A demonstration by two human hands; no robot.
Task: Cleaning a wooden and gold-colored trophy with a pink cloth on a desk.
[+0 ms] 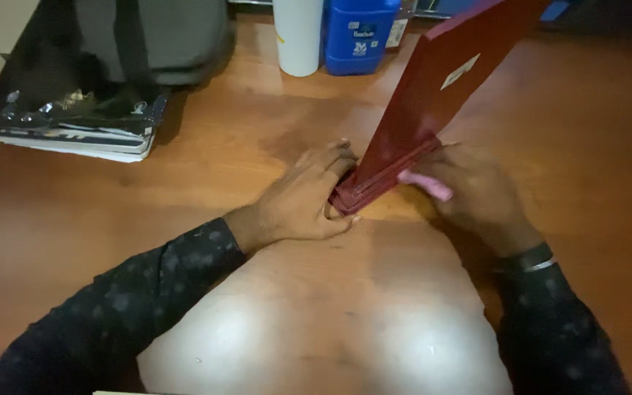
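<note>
Left hand (309,197) grips the near lower corner of a dark red, flat rectangular hardcover book (433,95), fingers curled around its edge, while the right hand (477,190) closes on the opposite side of the same bottom edge, a small pink object (426,185) pinched against the cover. Standing on its edge at the centre of the polished brown wooden table (587,146), the book tilts away to the right, a pale label on its face. At the far edge stand a white cylindrical bottle (298,36) and, just beside it, a blue plastic container (360,36); their contents cannot be seen. At far left, a dark grey bag (148,36) rests on a stack of flat books (74,135).
</note>
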